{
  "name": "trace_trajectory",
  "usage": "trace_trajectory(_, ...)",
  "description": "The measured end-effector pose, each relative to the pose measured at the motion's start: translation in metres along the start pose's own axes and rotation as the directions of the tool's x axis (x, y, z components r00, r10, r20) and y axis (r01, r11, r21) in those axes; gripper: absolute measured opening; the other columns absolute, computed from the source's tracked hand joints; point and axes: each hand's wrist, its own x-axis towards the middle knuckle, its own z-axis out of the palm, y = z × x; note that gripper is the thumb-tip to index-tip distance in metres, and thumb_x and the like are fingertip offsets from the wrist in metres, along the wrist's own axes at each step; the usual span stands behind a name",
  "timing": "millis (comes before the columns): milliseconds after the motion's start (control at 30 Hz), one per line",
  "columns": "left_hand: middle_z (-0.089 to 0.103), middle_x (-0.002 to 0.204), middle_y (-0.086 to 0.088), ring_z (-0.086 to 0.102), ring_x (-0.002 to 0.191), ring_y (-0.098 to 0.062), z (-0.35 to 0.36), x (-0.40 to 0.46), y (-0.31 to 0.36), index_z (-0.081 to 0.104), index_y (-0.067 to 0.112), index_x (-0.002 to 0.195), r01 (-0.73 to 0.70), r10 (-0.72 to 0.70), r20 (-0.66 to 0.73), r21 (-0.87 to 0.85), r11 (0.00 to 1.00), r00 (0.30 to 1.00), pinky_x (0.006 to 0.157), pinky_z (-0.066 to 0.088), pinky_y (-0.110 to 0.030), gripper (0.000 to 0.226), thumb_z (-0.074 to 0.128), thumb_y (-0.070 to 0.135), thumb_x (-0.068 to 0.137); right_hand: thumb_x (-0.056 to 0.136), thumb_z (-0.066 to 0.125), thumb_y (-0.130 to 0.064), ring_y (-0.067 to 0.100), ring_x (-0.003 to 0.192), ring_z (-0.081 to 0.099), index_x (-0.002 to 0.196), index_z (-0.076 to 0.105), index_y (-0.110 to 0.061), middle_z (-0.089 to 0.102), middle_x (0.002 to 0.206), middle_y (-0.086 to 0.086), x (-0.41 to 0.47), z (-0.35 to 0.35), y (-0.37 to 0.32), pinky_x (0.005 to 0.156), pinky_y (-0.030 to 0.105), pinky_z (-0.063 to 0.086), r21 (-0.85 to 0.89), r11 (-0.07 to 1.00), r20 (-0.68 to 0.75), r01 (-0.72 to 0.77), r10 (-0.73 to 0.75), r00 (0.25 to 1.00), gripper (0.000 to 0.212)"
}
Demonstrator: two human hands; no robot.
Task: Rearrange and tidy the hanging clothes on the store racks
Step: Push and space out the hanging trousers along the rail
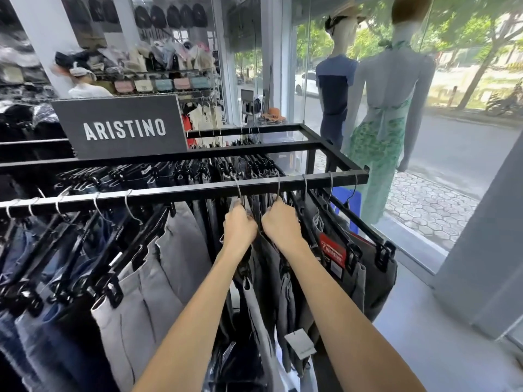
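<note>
A black metal rack rail (169, 195) runs across in front of me, hung with trousers on black clip hangers. Light grey trousers (158, 273) and blue jeans (34, 321) hang at the left, dark grey trousers (365, 267) with a red tag at the right. My left hand (240, 226) grips the top of one hanger just under its metal hook (237, 189). Close beside it, my right hand (281, 224) grips the neighbouring hanger under its hook (278, 185). Both hands sit just below the rail, with dark trousers (268, 278) hanging beneath them.
A black ARISTINO sign (121, 127) stands on the rack's top frame. Two mannequins (382, 108) stand by the shop window at the right. Further rails with dark clothes lie behind. Shelves of bags and caps (158, 69) fill the back wall. Grey floor (424, 335) lies right of the rack.
</note>
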Motion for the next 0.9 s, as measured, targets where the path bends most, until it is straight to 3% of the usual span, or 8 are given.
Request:
trace_trajectory(133,0.061,0.112,-0.026,0.056,0.106,-0.044,0.007,0.001,0.002,0.043,0.002,0.132,-0.003,0.002,0.023,0.023,1.000,1.000,0.088,0.049,-0.044,0.042,0.040,0.004,0.091,0.095,0.040,-0.014,0.042,0.112,0.057,0.144,0.038,-0.008,0.058,0.125,0.023,0.001,0.001,0.003,0.092,0.045,0.048,-0.002,0.999,0.029,-0.035,0.036,0.999,0.050)
trace_trajectory(333,0.062,0.113,-0.023,0.055,0.110,-0.042,0.012,0.006,0.002,0.052,0.007,0.125,0.002,-0.003,0.061,0.018,1.000,0.998,0.090,0.047,-0.040,0.038,0.042,0.003,0.089,0.094,0.041,-0.016,0.041,0.119,0.053,0.146,0.035,-0.007,0.054,0.132,0.023,0.005,0.003,0.008,0.097,0.045,0.044,-0.023,0.997,0.083,-0.074,0.076,0.994,0.054)
trace_trajectory(467,0.059,0.118,-0.025,0.054,0.112,-0.045,0.015,0.005,0.002,0.048,0.006,0.130,0.005,-0.007,0.076,0.035,0.999,0.997,0.094,0.047,-0.044,0.042,0.041,0.004,0.089,0.093,0.040,-0.015,0.042,0.116,0.055,0.139,0.040,-0.006,0.055,0.130,0.024,0.006,0.002,0.010,0.095,0.045,0.046,-0.023,0.996,0.089,-0.085,0.086,0.992,0.047)
trace_trajectory(733,0.058,0.117,-0.022,0.054,0.110,-0.041,0.019,0.003,0.000,0.043,0.000,0.127,0.031,-0.035,0.071,0.057,0.998,0.997,0.085,0.044,-0.040,0.036,0.039,0.006,0.092,0.093,0.039,-0.012,0.041,0.113,0.056,0.133,0.043,-0.005,0.057,0.126,0.023,0.004,0.003,0.011,0.093,0.045,0.047,-0.031,0.997,0.088,-0.073,0.075,0.993,0.042)
trace_trajectory(900,0.059,0.121,-0.026,0.050,0.119,-0.043,0.023,0.005,0.005,0.048,-0.004,0.121,0.016,-0.017,0.006,0.090,0.996,1.000,0.096,0.038,-0.043,0.036,0.034,0.025,0.104,0.096,0.037,-0.014,0.043,0.113,0.056,0.132,0.043,-0.003,0.057,0.125,0.024,0.003,0.001,0.014,0.091,0.045,0.046,-0.041,0.998,0.068,-0.045,0.048,0.997,0.038)
